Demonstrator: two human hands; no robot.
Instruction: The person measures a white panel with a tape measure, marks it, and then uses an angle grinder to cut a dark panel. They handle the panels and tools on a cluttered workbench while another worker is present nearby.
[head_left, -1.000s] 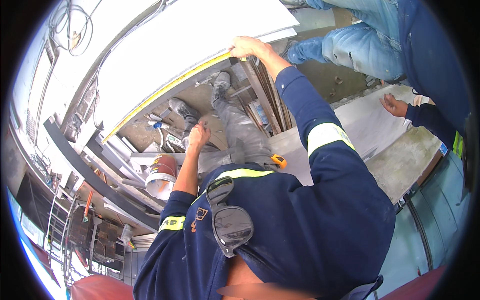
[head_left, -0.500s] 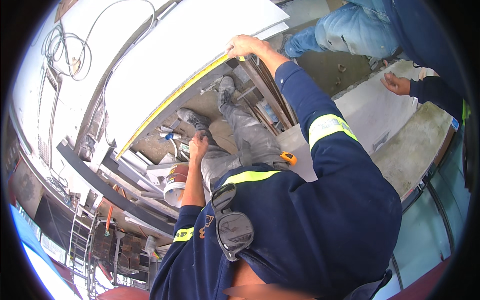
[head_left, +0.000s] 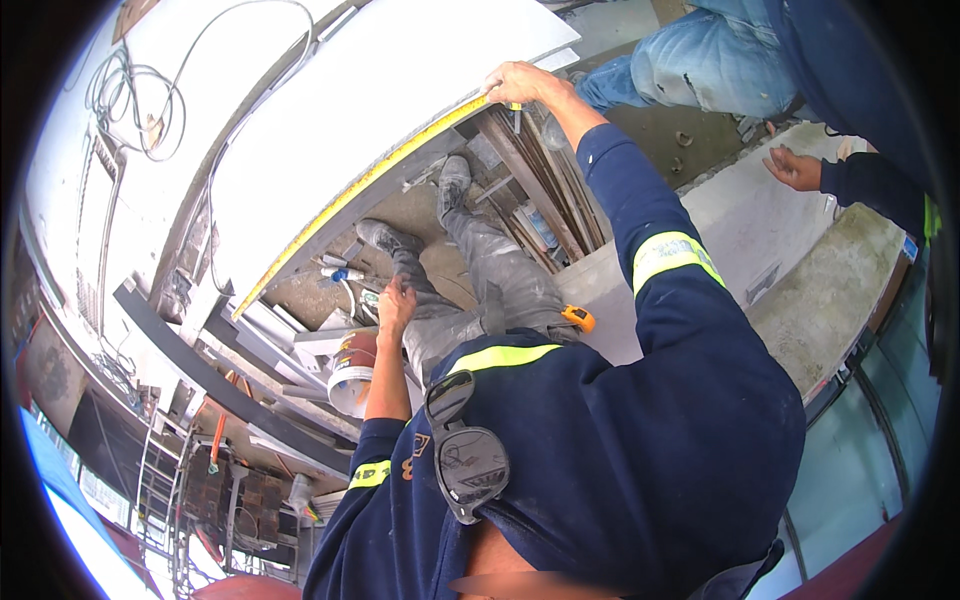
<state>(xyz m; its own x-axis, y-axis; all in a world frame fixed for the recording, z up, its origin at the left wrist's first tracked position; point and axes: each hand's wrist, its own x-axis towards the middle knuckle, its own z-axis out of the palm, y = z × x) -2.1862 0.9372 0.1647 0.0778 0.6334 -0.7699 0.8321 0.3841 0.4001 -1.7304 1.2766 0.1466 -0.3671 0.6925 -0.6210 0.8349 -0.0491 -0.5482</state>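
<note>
My right hand [head_left: 522, 82] is closed at the far end of a yellow tape measure [head_left: 365, 185], at the edge of a large white slab [head_left: 390, 75]. The blade runs along the slab's near edge, down to its left corner. A bit of yellow shows under my fingers; the rest there is hidden. In front of my waist, my left hand [head_left: 397, 303] is held with its fingers curled together, near a bucket [head_left: 352, 372]. I cannot make out anything in it. A second, orange tape measure [head_left: 578, 318] hangs at my hip.
Another person in torn jeans [head_left: 705, 70] stands at the right, a hand [head_left: 793, 168] held out over a concrete ledge [head_left: 820, 280]. Long metal profiles [head_left: 535, 185] lie under the slab. A coiled cable [head_left: 130, 100] is at the far left, a ladder [head_left: 160, 460] at the lower left.
My right hand has slid right along the slab's edge, and more of the yellow blade shows. My left hand has hardly moved.
</note>
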